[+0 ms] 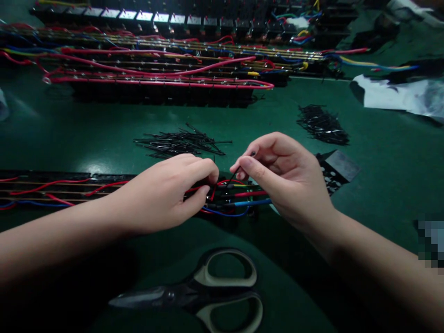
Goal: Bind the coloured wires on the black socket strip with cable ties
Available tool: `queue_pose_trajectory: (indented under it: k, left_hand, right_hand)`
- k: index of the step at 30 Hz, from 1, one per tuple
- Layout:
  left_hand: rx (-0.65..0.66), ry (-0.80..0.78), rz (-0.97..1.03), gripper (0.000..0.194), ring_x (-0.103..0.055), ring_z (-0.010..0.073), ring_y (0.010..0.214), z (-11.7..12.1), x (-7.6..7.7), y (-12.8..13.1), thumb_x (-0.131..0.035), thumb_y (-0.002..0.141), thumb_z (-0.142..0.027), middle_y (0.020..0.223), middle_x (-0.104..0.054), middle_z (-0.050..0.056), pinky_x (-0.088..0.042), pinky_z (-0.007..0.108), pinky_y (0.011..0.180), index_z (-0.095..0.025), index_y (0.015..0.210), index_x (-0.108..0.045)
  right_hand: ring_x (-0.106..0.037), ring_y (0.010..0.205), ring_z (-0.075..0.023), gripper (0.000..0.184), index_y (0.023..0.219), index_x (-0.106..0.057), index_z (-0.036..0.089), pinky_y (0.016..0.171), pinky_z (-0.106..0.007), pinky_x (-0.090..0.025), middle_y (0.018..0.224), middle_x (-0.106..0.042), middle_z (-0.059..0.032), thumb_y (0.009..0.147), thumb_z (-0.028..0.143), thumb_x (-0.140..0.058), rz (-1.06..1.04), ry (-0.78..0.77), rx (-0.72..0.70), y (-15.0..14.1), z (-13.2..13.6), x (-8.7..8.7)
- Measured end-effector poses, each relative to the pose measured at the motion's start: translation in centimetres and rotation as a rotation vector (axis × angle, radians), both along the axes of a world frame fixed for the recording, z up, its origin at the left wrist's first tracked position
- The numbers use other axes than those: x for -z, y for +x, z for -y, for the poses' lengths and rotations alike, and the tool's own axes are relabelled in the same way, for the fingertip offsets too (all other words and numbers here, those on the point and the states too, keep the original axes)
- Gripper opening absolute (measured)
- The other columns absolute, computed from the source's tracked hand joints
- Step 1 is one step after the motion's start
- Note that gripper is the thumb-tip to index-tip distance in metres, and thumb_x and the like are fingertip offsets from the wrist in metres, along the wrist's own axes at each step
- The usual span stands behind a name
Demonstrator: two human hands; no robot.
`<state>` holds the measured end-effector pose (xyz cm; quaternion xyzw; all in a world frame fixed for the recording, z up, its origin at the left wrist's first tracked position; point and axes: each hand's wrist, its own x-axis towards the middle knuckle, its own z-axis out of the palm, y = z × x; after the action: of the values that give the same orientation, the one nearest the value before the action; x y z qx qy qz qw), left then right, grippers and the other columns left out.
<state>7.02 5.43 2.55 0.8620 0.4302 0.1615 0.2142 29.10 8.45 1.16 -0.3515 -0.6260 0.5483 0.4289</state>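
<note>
My right hand [287,178] pinches a thin black cable tie [236,174] between thumb and forefinger. The tie slants down toward the wires of a long black wired strip [65,189]. On the left, my left hand [180,187] bends over the same strip, thumb and forefinger closed at its wires; what they grip, if anything, is mostly hidden. Between the two hands run a red wire [243,194], a blue wire [255,202] and a yellow-green one. A perforated black end piece [336,169] shows beyond my right hand.
Scissors [187,296] with pale-lined handles lie in front of me. Beyond the hands are two piles of black cable ties [176,142] [322,124]. Several wired strips [166,69] with red cables line the back of the green table [97,125]. Crumpled plastic [398,95] lies at right.
</note>
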Motion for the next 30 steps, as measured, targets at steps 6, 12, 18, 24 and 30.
queue_pose_trajectory:
  k: [6, 12, 18, 24, 30]
  left_hand:
    - [-0.015, -0.063, 0.004, 0.015, -0.065, 0.0139, 0.080, -0.19, -0.35, -0.09, -0.050, 0.094, -0.020, 0.090, -0.070, -0.002, -0.045, 0.024, 0.071, -0.020, 0.098, -0.064]
    - [-0.022, -0.082, -0.002, 0.016, -0.067, 0.0150, 0.081, -0.19, -0.39, -0.12, -0.049, 0.092, -0.021, 0.091, -0.071, -0.002, -0.046, 0.026, 0.072, -0.021, 0.097, -0.065]
    - [-0.025, -0.066, 0.007, 0.016, -0.068, 0.0165, 0.083, -0.16, -0.26, -0.14, -0.050, 0.093, -0.024, 0.094, -0.073, -0.001, -0.048, 0.027, 0.074, -0.022, 0.098, -0.065]
    - [-0.023, -0.077, -0.007, 0.016, -0.068, 0.0163, 0.083, -0.17, -0.43, -0.10, -0.050, 0.094, -0.023, 0.094, -0.073, 0.000, -0.047, 0.027, 0.074, -0.021, 0.098, -0.066]
    - [-0.024, -0.076, -0.007, 0.018, -0.068, 0.0171, 0.085, -0.13, -0.34, -0.11, -0.050, 0.094, -0.023, 0.096, -0.073, 0.000, -0.047, 0.028, 0.075, -0.021, 0.101, -0.066]
  right_hand:
    - [-0.069, 0.073, -0.0099, 0.011, 0.090, -0.063, 0.022, 0.070, -0.022, -0.057, 0.083, -0.073, 0.0018, 0.094, 0.019, -0.072, 0.029, 0.013, -0.001, 0.11, 0.03, 0.01]
    - [-0.069, 0.073, -0.0119, 0.014, 0.090, -0.062, 0.023, 0.070, -0.025, -0.059, 0.082, -0.072, 0.0015, 0.093, 0.025, -0.076, 0.056, 0.003, 0.002, 0.18, 0.00, 0.02]
    - [-0.070, 0.073, -0.0129, 0.020, 0.091, -0.061, 0.024, 0.071, -0.027, -0.060, 0.083, -0.072, 0.0013, 0.092, 0.035, -0.078, 0.080, 0.003, 0.000, 0.23, 0.00, 0.02]
    - [-0.070, 0.076, -0.0137, 0.026, 0.090, -0.062, 0.024, 0.072, -0.026, -0.059, 0.083, -0.071, 0.0005, 0.089, 0.042, -0.080, 0.071, 0.009, -0.018, 0.25, 0.04, -0.05]
    - [-0.068, 0.074, -0.0141, 0.027, 0.088, -0.064, 0.023, 0.068, -0.026, -0.058, 0.081, -0.070, 0.0004, 0.089, 0.044, -0.080, 0.116, 0.030, -0.050, 0.25, 0.07, -0.19]
